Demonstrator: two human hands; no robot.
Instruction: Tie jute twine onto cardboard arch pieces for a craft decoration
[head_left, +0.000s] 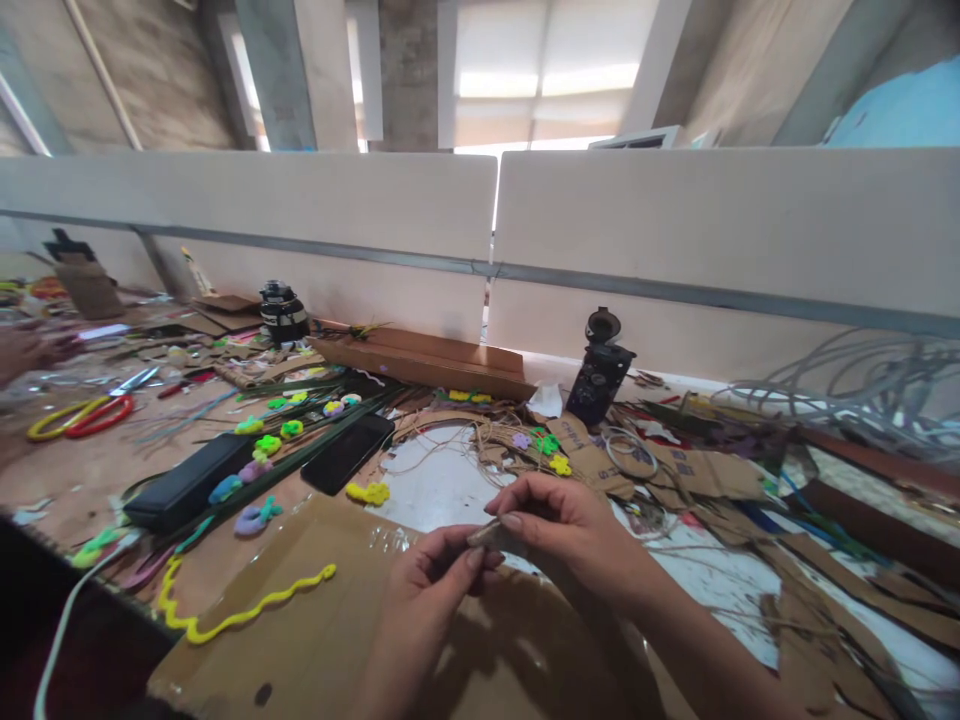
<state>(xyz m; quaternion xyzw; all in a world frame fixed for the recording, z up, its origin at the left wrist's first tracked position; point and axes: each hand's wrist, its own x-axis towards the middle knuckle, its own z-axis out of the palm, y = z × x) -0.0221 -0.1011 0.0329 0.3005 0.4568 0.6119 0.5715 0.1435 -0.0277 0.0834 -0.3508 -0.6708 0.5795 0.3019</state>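
Note:
Over a flat sheet of cardboard (330,560), my two hands meet near the middle of the view. My left hand (442,570) pinches one end of a small greyish-brown piece (491,535) between thumb and fingers. The other end sits under the thumb and fingertips of my right hand (562,520). The piece is small and partly hidden by the fingers, so its material is unclear. A wavy yellow fuzzy strip (262,605) lies on the left part of the cardboard. Just beyond the sheet is a yellow fuzzy shape (368,493).
A black phone (347,452), a dark case (196,482) and red and yellow scissors (97,412) lie to the left. Behind stand a black jar (283,314) and an open dark bottle (600,372). Cardboard scraps (705,470) cover the right. Another person's hand (30,352) shows far left.

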